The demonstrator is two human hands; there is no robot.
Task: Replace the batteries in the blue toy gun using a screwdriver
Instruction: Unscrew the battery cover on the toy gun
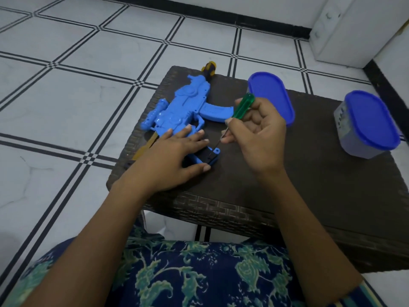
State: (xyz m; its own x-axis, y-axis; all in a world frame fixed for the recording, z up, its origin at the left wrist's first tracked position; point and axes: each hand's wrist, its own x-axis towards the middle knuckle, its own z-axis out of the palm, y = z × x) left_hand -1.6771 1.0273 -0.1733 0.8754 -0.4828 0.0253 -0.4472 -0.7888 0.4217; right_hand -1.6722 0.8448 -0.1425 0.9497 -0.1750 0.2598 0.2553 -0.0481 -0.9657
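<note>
The blue toy gun (pixel 188 103) lies flat on the dark woven table (pixel 309 173), its yellow-and-black muzzle pointing away from me. My left hand (pixel 174 156) presses flat on the gun's rear part, fingers straight, thumb along the blue stock end. My right hand (pixel 259 136) grips a green-handled screwdriver (pixel 242 106). Its thin shaft slants down to the black battery cover (pixel 209 155) at the gun's near end. The screw itself is too small to see.
Two containers with blue lids stand on the table: one (pixel 272 96) just behind my right hand, another (pixel 369 125) near the right edge. A yellowish strip (pixel 146 147) pokes out under the gun at the table's left edge. Tiled floor surrounds the table.
</note>
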